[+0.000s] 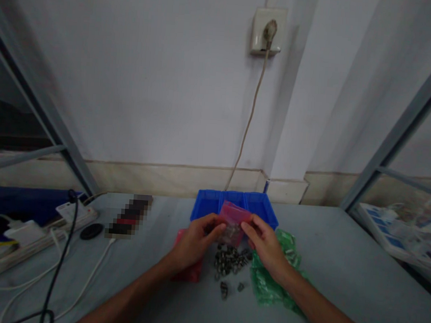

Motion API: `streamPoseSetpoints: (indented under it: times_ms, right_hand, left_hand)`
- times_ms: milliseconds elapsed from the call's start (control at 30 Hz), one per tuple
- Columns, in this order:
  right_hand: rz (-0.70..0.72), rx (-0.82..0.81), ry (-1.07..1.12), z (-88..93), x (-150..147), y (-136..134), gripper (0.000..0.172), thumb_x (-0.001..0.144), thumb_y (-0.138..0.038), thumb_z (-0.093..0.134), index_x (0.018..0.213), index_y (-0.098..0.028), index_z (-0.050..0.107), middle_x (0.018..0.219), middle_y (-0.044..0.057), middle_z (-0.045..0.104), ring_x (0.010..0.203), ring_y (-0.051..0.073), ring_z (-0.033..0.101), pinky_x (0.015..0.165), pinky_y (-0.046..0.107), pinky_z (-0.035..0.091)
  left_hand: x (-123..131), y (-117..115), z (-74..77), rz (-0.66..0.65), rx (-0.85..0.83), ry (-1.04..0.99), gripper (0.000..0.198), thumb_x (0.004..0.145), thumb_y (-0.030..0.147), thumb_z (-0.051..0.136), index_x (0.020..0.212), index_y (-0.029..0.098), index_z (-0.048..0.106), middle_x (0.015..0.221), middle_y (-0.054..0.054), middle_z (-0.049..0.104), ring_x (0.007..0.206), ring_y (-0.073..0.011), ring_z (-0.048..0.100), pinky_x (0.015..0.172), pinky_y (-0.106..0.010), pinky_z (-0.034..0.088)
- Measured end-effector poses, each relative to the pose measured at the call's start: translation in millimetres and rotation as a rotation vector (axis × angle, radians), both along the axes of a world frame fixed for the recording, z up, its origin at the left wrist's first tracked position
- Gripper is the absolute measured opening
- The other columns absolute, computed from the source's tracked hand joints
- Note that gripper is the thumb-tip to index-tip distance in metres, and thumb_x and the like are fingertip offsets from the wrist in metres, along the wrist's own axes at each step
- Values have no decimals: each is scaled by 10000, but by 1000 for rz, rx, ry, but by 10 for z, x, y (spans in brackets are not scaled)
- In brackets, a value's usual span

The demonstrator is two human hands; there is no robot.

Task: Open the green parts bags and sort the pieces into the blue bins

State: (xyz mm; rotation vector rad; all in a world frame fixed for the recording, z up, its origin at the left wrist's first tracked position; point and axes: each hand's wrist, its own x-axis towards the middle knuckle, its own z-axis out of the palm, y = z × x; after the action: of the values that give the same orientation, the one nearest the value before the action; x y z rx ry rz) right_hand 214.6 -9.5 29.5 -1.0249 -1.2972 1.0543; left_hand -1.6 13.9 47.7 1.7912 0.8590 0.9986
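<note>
Between them, my left hand point(197, 240) and my right hand point(265, 241) hold a small pink plastic bag point(234, 217) by its two sides, fingers closed on it. Small pieces show dimly through its clear lower part. Below the bag lies a pile of small metal parts point(226, 261), with a few loose ones nearer me. A red packet point(192, 273) lies partly under my left hand. Green plastic bags point(266, 283) lie under my right hand and wrist. Just behind the pink bag stands a blue tray point(207, 206) with three compartments.
On the left are a power strip point(20, 251) with plugs and cables, a round black disc point(91, 231) and a blurred-out phone-like object point(129, 217). A wall socket point(268, 31) has a cord running down behind the tray. Metal posts rise at both sides.
</note>
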Motion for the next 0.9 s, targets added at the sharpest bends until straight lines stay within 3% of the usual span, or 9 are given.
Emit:
streamPoseSetpoints:
  times_ms: [200,333,567,900]
  right_hand:
    - [0,55,-20,-37,-23,-31,348,953,-561,685,910,-232,580,742,-36,574,630,142,502,562,239,393]
    - [7,55,31,-23,-46,-53,329,945,-535,702,981,-241,558,834,-11,653,745,177,590,652,258,463]
    - [-33,136,-73,-10,-30,-52,293,983,-504,662,921,-226,592,870,-2,625,840,196,602,763,286,478]
    - [9,108,7,-26,-26,-59,283,962,-459,716,938,-240,538,776,-38,556,723,162,538,659,256,430]
  left_hand:
    - [5,-39,38,-23,30,94,396,1032,470,577,854,146,720,815,-32,710,763,-181,614,717,-268,470]
    - [9,-44,61,-55,64,117,421,1054,464,538,879,146,752,900,-56,739,829,-197,629,766,-283,479]
    - [3,-4,-17,13,15,67,339,999,478,624,916,158,697,835,-30,687,763,-177,590,704,-264,462]
    - [14,-11,37,67,-9,104,447,1027,500,532,730,170,580,705,15,527,686,-149,472,646,-249,383]
